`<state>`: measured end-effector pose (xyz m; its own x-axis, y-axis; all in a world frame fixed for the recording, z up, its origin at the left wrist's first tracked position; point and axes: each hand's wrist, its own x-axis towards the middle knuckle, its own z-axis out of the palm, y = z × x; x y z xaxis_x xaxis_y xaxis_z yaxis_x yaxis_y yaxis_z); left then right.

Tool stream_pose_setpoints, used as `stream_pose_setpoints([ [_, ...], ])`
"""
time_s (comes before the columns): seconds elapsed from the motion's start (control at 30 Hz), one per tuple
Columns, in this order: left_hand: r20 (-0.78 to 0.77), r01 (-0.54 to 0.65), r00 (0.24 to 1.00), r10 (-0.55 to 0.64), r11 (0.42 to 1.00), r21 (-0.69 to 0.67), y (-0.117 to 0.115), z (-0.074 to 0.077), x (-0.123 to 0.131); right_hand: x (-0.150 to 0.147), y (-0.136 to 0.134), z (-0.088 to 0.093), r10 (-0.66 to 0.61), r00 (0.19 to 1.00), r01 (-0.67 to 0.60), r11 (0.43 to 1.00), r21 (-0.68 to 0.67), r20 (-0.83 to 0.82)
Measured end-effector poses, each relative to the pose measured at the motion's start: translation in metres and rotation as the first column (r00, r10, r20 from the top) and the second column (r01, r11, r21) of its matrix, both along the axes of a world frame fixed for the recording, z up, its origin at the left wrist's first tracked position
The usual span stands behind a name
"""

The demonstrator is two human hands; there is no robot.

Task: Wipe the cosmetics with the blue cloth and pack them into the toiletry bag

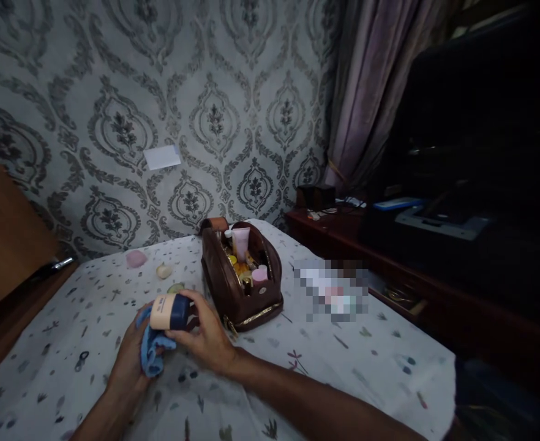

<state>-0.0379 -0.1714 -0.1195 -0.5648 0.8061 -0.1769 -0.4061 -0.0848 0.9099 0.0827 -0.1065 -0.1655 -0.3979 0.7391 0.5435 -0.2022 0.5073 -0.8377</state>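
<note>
My right hand [211,340] grips a small container [169,312] by its dark navy end. The other end is beige with small print that I cannot read. My left hand [131,350] is closed on a light blue cloth [152,355], which is bunched up against the container's beige end. Just beyond my hands stands a brown toiletry bag [226,294], unzipped at the top. Inside it are a pale pink tube [241,243], a jar with a pink lid [259,275] and several yellow items.
A pink object [136,258] and a small pale round one [163,270] lie left of the bag on the patterned cloth [334,380]. To the right is a blurred-out item [332,288]. A dark red desk [325,229] borders the right side; wallpaper rises behind.
</note>
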Motion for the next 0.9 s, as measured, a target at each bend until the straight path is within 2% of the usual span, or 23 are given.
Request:
stream_pose_setpoints([
  [0.1,0.043,0.009,0.999,-0.006,0.998,-0.069,-0.003,0.009,0.004,0.004,0.001,0.005,-0.067,0.998,0.066,0.992,0.108,-0.003],
  [0.17,0.017,0.011,1.000,-0.009,0.994,-0.108,-0.005,0.016,0.004,0.008,0.000,0.014,-0.081,0.996,0.074,0.978,0.196,0.027],
  [0.27,-0.074,0.040,0.996,-0.048,0.993,-0.111,-0.005,0.033,0.002,0.016,-0.003,0.040,-0.082,0.991,0.048,0.957,0.285,0.107],
  [0.37,-0.160,0.055,0.985,-0.061,0.998,-0.039,0.001,0.053,0.003,0.024,-0.002,0.074,-0.103,0.985,0.055,0.948,0.313,0.137],
  [0.47,-0.260,0.089,0.962,-0.080,0.996,0.022,0.018,0.067,0.010,0.031,0.007,0.105,-0.129,0.990,0.107,0.952,0.287,0.056],
  [0.6,-0.491,0.212,0.863,-0.121,0.968,0.133,0.059,0.076,0.019,0.040,0.029,0.130,-0.090,0.992,0.096,0.993,0.069,-0.089],
  [0.67,-0.661,0.288,0.739,-0.129,0.948,0.137,0.084,0.082,0.019,0.047,0.045,0.136,-0.042,0.984,0.032,0.998,-0.060,-0.175],
  [0.73,-0.837,0.323,0.541,-0.083,0.939,0.116,0.111,0.092,0.018,0.056,0.064,0.138,-0.025,0.966,-0.021,0.985,-0.172,-0.257],
  [0.83,-0.989,0.346,0.144,-0.025,0.938,0.026,0.152,0.108,0.015,0.066,0.096,0.135,-0.092,0.940,-0.024,0.943,-0.331,-0.329],
  [0.9,-0.989,0.356,-0.130,-0.071,0.928,-0.114,0.177,0.116,0.015,0.068,0.119,0.131,-0.144,0.937,0.008,0.918,-0.396,-0.317],
])
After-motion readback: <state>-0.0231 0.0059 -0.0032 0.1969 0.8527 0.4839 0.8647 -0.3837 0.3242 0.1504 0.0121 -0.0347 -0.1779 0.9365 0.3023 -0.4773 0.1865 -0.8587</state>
